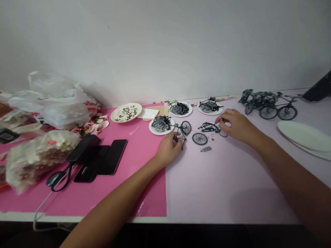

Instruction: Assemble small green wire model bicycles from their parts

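Observation:
Between the fingers of my left hand (169, 147) is a partly built toy bicycle (186, 127), with one spoked wheel pointing away from me. My right hand (232, 124) is closed in a pinch above a dark, thin curved part (222, 133); whether the fingers hold it or something smaller, I cannot make out. Just left of that hand lie dark green frame parts (209, 127). A loose spoked wheel (200, 138) rests on the table between my hands. Closer to me are a small grey piece (206, 149) and several tiny bits.
Behind my hands, white plates (190, 110) hold wheels and dark parts. Finished toy bicycles (278, 109) stand at the back right, near stacked white dishes (305, 135). Phones (112, 157), a cable and plastic bags (51, 103) occupy the left. A bowl (126, 113) holds small pieces.

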Available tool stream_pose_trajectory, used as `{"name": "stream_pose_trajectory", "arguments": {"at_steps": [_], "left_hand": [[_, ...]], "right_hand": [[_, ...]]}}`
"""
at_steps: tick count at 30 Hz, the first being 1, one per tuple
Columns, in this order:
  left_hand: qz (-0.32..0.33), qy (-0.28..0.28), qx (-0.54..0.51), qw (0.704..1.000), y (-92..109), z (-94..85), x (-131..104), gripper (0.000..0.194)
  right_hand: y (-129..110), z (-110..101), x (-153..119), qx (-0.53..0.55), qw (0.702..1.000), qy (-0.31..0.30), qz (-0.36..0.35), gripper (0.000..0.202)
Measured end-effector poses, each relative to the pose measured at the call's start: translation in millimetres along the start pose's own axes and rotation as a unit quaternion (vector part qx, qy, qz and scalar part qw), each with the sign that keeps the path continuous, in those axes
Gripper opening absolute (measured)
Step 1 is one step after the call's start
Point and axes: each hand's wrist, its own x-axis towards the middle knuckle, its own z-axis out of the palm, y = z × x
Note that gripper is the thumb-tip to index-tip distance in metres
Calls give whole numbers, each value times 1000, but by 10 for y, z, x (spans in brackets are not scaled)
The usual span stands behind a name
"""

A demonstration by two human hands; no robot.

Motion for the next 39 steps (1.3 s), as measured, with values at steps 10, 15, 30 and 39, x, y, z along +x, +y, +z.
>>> {"name": "stream_pose_trajectory", "arguments": {"at_steps": [10, 15, 30, 39], "left_hand": [[37, -30, 195, 980, 49, -58, -18, 40], [49, 54, 138, 988, 89, -81, -49, 32], [-38, -14, -276, 960, 259, 69, -143, 48], [12, 46, -230, 972, 153, 144, -130, 34]], "right_hand": [[-180, 170, -37, 69, 992, 66, -83, 13], [-239, 267, -55, 85, 978, 105, -160, 8], [-921, 447, -222, 226, 915, 123, -310, 18], [-642, 265, -180, 143, 979, -31, -141, 9]]}}
